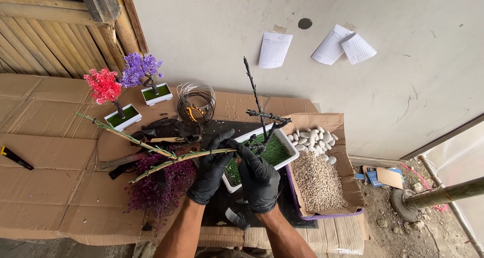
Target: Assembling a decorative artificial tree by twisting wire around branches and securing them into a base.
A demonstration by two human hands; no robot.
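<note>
Both hands wear black gloves. My left hand (210,171) grips a thin green forked stem (151,149) that stretches out to the left over a heap of purple artificial flowers (159,185). My right hand (258,177) is closed at the base of a bare black wire tree (258,107), which stands in a white rectangular pot (288,143) lined with green fake grass. The two hands touch each other above the pot's left end.
Two finished small trees, one red (103,85) and one purple (139,68), stand in white pots at the back left. A wire coil with pliers (195,107) lies behind. A cardboard box (333,123) holds white stones and gravel on the right. A black-and-yellow tool (15,157) lies far left.
</note>
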